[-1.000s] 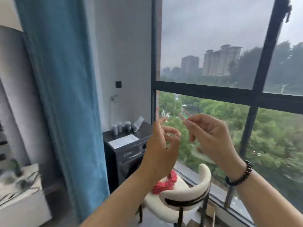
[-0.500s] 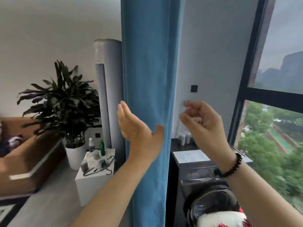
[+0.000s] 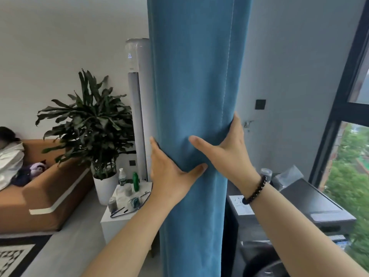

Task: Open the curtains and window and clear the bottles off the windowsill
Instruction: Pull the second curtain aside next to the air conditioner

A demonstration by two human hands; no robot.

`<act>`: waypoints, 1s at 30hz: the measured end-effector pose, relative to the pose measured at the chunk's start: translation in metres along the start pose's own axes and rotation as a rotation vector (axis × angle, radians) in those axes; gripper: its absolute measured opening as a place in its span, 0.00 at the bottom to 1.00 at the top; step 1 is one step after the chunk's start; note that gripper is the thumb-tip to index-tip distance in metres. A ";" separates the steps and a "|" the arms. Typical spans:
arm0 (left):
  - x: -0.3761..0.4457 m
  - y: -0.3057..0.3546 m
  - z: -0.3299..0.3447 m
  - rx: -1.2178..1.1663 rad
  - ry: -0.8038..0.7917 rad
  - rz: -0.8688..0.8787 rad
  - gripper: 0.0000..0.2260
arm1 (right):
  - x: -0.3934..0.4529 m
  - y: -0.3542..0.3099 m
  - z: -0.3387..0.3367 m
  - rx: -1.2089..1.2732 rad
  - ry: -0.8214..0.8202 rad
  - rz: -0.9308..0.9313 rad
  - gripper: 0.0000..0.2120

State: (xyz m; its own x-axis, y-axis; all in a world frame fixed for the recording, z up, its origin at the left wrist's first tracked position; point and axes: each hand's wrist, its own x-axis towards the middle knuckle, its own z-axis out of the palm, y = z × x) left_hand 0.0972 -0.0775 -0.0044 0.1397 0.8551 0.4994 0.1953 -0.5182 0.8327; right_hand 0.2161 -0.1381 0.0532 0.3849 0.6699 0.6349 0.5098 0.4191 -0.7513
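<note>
The blue curtain [image 3: 191, 86] hangs gathered in a thick bundle straight ahead. My left hand [image 3: 169, 172] wraps its left side with the thumb across the front. My right hand [image 3: 225, 150], a dark bead bracelet on its wrist, clasps the right edge with the thumb lying on the fabric. Both hands squeeze the bundle between them. The black-framed window [image 3: 339, 108] shows at the far right, with trees outside. A clear bottle [image 3: 122, 176] and a green bottle [image 3: 135, 181] stand on a small white table [image 3: 115, 218] left of the curtain.
A tall white air conditioner [image 3: 137, 108] stands behind the curtain, with a large potted plant [image 3: 89, 124] and a brown sofa [image 3: 46, 194] to its left. A dark washing machine [image 3: 311, 206] sits below the window at right, with small containers on top. Clothes hangers lie on the white table.
The view turned a little further left and closed in on the curtain. Both hands, apart and holding nothing half a second ago, have closed around the gathered curtain.
</note>
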 end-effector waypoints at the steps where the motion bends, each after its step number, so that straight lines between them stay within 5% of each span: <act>1: 0.008 -0.005 0.002 -0.025 -0.012 0.009 0.62 | 0.007 0.005 0.005 0.008 -0.001 -0.011 0.44; 13: 0.152 -0.082 0.034 -0.220 -0.105 0.069 0.60 | 0.116 0.075 0.082 -0.094 0.101 -0.018 0.58; 23: 0.245 -0.140 0.057 -0.238 -0.257 0.074 0.60 | 0.194 0.126 0.130 -0.363 0.373 0.096 0.67; 30: 0.281 -0.159 0.068 -0.292 -0.264 0.069 0.57 | 0.234 0.147 0.137 -0.174 0.212 0.027 0.57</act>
State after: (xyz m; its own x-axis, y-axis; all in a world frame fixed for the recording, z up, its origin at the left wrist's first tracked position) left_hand 0.1715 0.2441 -0.0132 0.3950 0.7643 0.5098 -0.1026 -0.5147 0.8512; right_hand 0.2755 0.1639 0.0664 0.5436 0.5283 0.6522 0.6143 0.2790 -0.7381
